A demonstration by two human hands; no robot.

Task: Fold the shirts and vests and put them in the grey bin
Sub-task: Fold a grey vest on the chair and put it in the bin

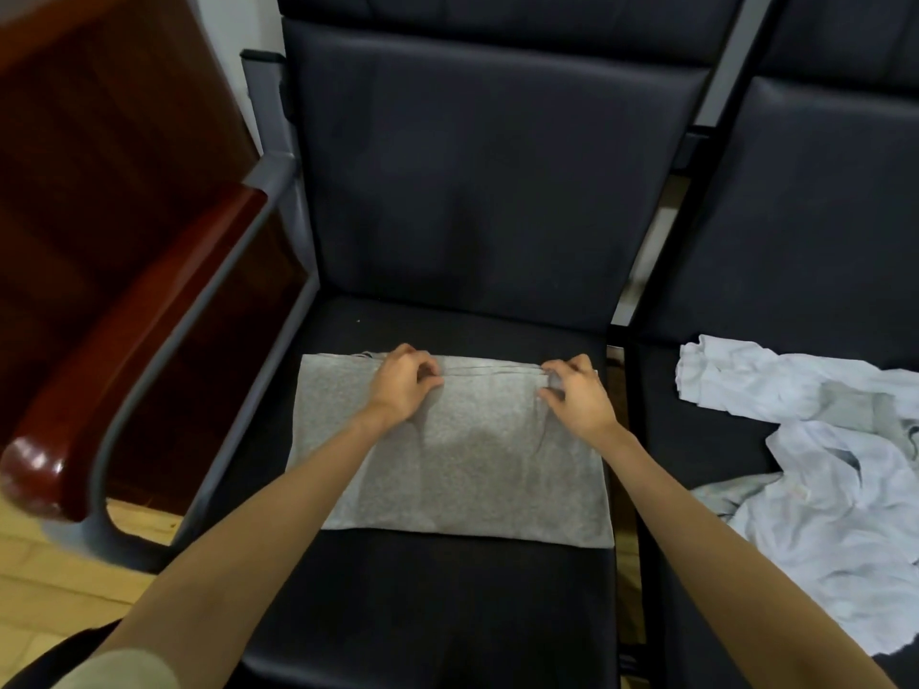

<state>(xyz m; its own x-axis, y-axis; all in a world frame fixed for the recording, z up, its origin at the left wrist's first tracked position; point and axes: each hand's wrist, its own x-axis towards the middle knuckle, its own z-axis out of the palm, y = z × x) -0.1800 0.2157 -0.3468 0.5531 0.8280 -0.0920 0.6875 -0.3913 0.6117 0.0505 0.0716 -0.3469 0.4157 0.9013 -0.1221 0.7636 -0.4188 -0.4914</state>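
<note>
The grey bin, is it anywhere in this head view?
No, only the grey garment on the black seat and a white clothes pile show.

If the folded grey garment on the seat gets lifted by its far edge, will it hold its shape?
Probably not: the folded grey knit garment looks soft and wrinkles near the right hand, so it would likely droop. Its stacked layers may slide apart.

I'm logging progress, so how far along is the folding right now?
Early on. The grey knit garment lies partly folded into a flat rectangle on the black padded seat. Both hands pinch its far edge: left hand, right hand. A heap of crumpled white garments on the next seat is unfolded. No grey bin is in view, so nothing shows as binned.
</note>
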